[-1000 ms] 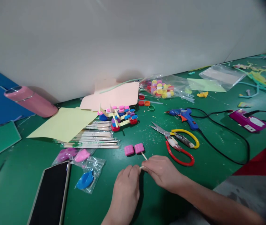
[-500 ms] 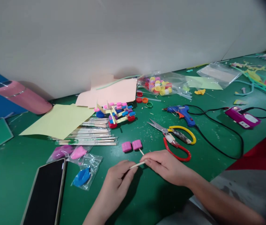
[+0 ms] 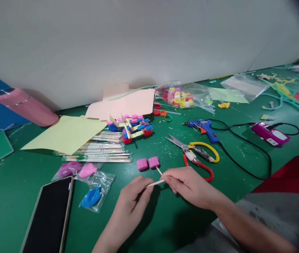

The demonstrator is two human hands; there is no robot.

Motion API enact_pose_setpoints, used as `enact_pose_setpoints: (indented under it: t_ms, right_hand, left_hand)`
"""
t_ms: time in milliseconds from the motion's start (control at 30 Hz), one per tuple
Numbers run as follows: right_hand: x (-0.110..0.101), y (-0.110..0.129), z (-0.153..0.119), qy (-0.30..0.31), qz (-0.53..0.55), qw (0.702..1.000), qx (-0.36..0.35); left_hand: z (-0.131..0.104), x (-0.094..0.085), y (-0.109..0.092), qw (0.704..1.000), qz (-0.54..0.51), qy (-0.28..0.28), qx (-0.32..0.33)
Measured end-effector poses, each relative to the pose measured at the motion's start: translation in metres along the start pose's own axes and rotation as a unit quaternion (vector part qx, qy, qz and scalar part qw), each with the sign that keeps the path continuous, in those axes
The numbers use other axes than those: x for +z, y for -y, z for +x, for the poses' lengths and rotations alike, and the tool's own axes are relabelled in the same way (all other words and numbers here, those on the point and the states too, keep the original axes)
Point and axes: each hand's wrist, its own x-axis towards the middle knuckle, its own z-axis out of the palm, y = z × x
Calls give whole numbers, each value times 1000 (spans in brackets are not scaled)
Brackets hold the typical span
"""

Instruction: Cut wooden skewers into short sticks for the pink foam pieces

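Between the fingers of my left hand (image 3: 135, 196) and my right hand (image 3: 185, 186) is a short, pale wooden stick (image 3: 155, 183). Each hand pinches one end, low over the green table. Just beyond my fingers lie two pink blocks or caps (image 3: 142, 164) side by side, with a narrow gap between them. A second thin stick (image 3: 159, 170) runs from the right-hand pink piece toward my right fingers, which hide its lower end. Scissors (image 3: 188, 146) with one yellow and one red handle lie beyond my right hand.
A blue glue gun (image 3: 203, 128) with a black cord lies behind the scissors. Wrapped sticks (image 3: 104, 153), small colourful stick-and-cap models (image 3: 135, 126) and bagged caps (image 3: 178, 96) sit farther back. At left are a phone (image 3: 48, 214), bagged clay (image 3: 91, 197) and a pink bottle (image 3: 25, 107).
Both hands have shifted very slightly upward with the wooden stick still pinched between them. The camera view has drifted a little; the things on the table have stayed in place.
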Motion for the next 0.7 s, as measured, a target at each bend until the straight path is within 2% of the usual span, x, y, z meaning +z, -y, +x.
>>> enact_pose_setpoints:
  t_ms: [100, 200, 367, 500, 700]
  right_hand:
    - [2, -1, 0, -14, -73, 997, -28]
    - [5, -4, 2, -37, -165, 983, -76]
    - [13, -12, 9, -35, -262, 958, -111]
    - [24, -21, 11, -42, -275, 953, -122]
    - [35, -31, 10, -66, -264, 956, -107]
  left_hand:
    - [-1, 5, 3, 996, 77, -30, 43]
    - [-2, 9, 7, 985, 155, -34, 74]
    - [1, 14, 12, 949, 285, -59, 122]
    - [1, 17, 15, 932, 343, -49, 107]
    - [0, 25, 14, 949, 311, -38, 40]
